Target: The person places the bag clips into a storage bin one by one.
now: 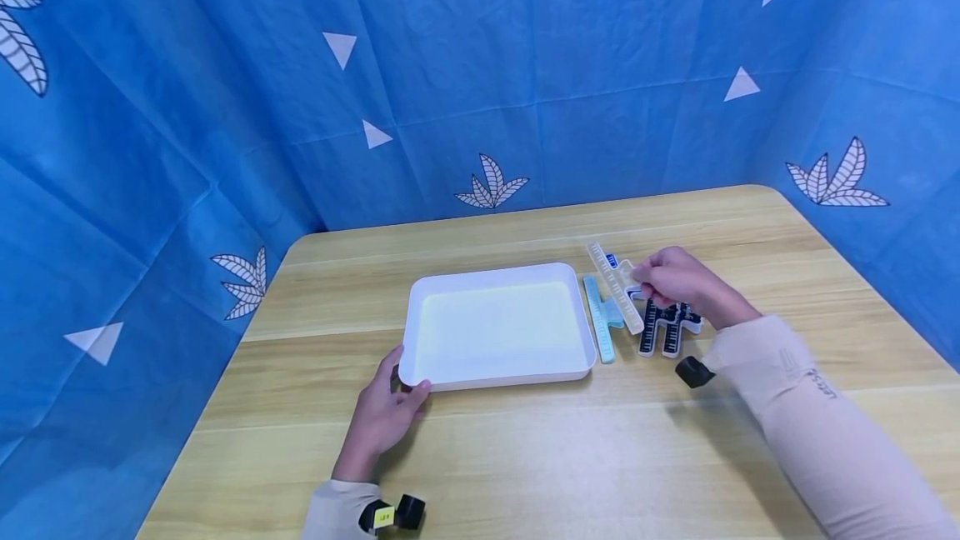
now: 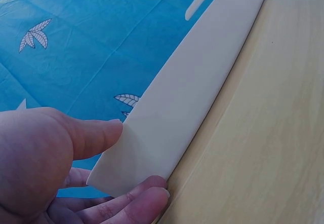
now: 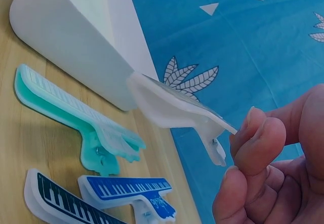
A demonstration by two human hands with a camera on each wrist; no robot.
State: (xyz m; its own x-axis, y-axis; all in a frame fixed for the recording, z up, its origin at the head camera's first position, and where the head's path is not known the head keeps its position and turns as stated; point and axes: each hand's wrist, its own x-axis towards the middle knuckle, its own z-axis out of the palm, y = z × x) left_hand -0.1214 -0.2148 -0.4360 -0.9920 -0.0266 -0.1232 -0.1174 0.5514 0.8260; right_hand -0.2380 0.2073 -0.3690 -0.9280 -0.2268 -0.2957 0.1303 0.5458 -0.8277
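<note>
My left hand [image 1: 382,411] holds the near left corner of a shallow white rectangular tray [image 1: 495,382], thumb at its edge and fingers around the corner, as the left wrist view shows. To the right of the tray, my right hand [image 1: 675,280] pinches the handle end of a white piano-key clip [image 3: 172,102], lifted off the table. Below it lie a teal clip [image 3: 76,112] beside the tray, a blue clip [image 3: 129,187] partly hidden in the head view, and black clips [image 1: 647,332] with white keys under the right wrist. No clip shows inside the tray.
A light wooden table [image 1: 315,373] bears everything. A blue patterned curtain [image 1: 450,65] hangs behind it and along both sides. Black wrist-worn devices, such as the one on the right sleeve [image 1: 693,372], stick out near the tabletop.
</note>
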